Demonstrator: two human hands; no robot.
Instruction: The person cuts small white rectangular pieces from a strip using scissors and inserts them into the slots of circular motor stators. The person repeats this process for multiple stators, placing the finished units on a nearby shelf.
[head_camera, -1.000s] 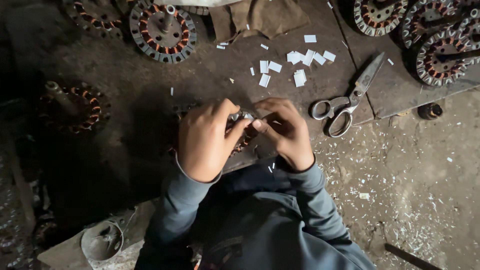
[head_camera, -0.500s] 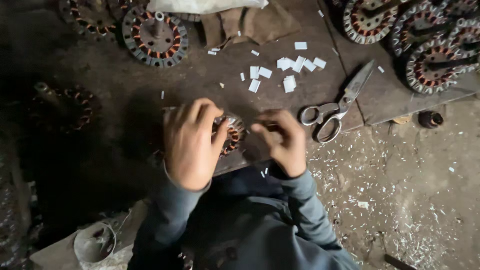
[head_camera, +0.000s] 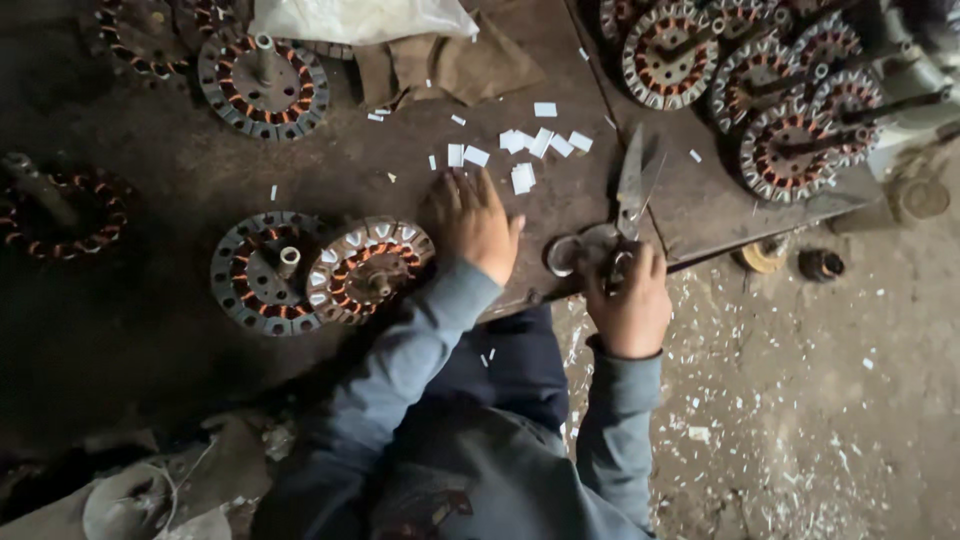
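Both arms in blue-grey sleeves reach forward over the dark, worn wooden workboard (head_camera: 330, 170). The left hand (head_camera: 472, 222) lies palm down on the board near its front edge, fingers spread and pointing away. The right hand (head_camera: 630, 300) sits at that edge, right of the left hand, fingers curled closed, knuckles up

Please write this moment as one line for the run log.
left hand: flat on board, near paper slips | right hand: gripping scissors handles | stator: beside left hand, untouched
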